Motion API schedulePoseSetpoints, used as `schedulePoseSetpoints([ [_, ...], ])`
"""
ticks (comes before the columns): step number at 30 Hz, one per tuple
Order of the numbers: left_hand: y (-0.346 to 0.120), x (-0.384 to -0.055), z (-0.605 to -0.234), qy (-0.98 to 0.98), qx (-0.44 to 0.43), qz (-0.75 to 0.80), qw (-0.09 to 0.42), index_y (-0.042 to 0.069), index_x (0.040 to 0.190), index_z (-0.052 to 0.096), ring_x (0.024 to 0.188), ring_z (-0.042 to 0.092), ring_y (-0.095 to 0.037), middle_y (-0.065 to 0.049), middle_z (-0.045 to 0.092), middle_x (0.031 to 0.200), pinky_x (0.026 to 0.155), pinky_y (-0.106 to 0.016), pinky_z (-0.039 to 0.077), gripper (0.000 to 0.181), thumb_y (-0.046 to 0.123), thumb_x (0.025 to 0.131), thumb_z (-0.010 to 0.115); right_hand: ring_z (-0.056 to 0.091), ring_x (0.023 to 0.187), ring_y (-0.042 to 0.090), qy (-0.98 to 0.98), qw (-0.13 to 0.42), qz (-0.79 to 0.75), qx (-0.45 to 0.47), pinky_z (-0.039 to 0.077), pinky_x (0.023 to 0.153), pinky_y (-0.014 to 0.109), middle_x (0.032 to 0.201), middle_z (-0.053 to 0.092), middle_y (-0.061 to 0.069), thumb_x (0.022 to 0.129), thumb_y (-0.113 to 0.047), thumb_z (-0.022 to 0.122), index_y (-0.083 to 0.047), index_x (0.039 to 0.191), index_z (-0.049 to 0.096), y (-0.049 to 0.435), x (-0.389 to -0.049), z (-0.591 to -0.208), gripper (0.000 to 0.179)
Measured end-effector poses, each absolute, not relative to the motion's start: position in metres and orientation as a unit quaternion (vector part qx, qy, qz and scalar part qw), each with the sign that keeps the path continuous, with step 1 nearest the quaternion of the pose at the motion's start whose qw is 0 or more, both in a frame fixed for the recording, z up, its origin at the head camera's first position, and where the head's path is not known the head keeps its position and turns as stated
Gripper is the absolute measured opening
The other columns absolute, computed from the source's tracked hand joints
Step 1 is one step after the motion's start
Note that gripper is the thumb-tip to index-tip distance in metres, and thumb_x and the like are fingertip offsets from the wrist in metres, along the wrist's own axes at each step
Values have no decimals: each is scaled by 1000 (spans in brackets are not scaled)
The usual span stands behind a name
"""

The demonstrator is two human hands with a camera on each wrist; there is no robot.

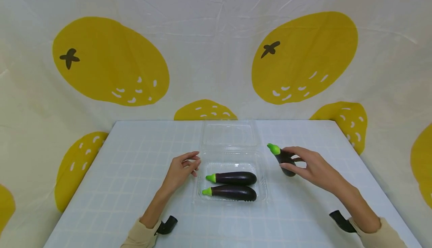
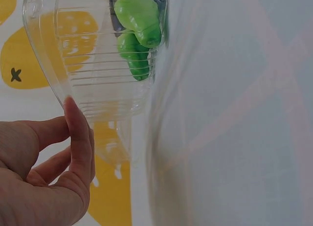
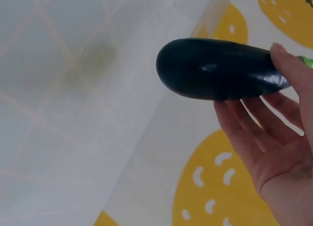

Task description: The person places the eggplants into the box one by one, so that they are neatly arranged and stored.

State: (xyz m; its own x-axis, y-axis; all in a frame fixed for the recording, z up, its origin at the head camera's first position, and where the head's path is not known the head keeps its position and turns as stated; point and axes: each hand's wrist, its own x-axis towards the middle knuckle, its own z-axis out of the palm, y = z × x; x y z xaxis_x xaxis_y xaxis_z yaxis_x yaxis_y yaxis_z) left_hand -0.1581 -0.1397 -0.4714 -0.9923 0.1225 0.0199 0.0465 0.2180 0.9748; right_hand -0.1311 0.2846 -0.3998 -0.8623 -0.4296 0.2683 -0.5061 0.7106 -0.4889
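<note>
My right hand [image 1: 314, 165] grips a dark purple eggplant [image 3: 215, 69] by its sides, thumb across one side and fingers on the other. Its bright green stem end [image 1: 274, 149] points up and left, beside a clear plastic clamshell container [image 1: 264, 165]. Two more eggplants [image 1: 236, 178] lie side by side in the container's base, their green stems toward the left. At the left rim is my left hand [image 1: 181, 169], its fingers loosely bent and a fingertip [image 2: 71, 108] right at the clear edge. Green stems [image 2: 138, 20] show through the plastic in the left wrist view.
The container's lid [image 1: 229, 135] lies opened flat toward the back of the table. A pale checked cloth covers the table [image 1: 148, 143]. Behind and around it hangs a white sheet [image 1: 209, 53] printed with yellow fruit. Black wrist-camera mounts [image 1: 167, 225] stick out beside both sleeves.
</note>
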Motion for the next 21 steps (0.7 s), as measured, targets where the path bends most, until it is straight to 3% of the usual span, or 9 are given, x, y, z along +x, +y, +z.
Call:
schedulePoseSetpoints([
  [21,-140,-157,-470,775,61,628,34,-6,135,63,64,67,-23,-19,69,112,64,-24,58,43,9,96,73,72,91,17,-904,103,281,305,62,77,35,115,73,6,83,-14,88,-4,124,69,252,-143,-382,46],
])
